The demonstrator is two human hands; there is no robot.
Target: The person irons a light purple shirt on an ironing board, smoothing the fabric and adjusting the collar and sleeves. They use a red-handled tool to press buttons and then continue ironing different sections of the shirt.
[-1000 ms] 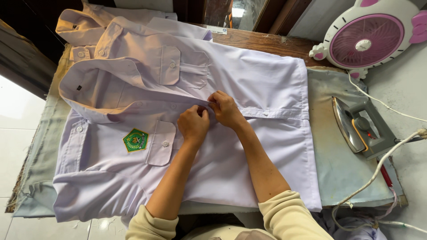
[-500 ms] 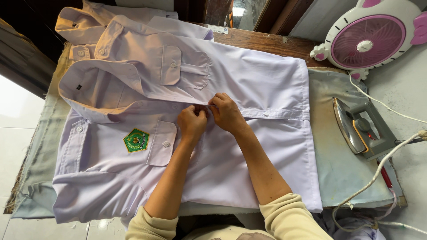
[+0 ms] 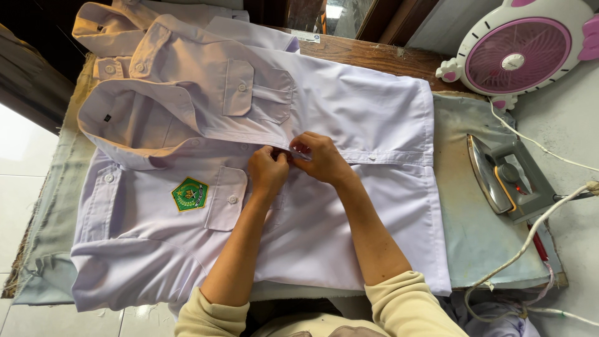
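Left hand point(image 3: 268, 171) and right hand point(image 3: 319, 157) both pinch the front placket of the pale lilac cotton uniform shirt point(image 3: 349, 112); their fingertips hide any button there

You get bright, soft daylight | glare on floor tiles point(image 3: 25, 187) at left | sharp focus | edges slightly bowed

Pale lilac cotton uniform shirt point(image 3: 349, 112) carries a green-and-yellow pentagonal chest badge point(image 3: 189, 194); round plastic fan point(image 3: 516, 57) is white with pink grille.

White floor tiles point(image 3: 25, 206), wooden table point(image 3: 374, 56), daylight.
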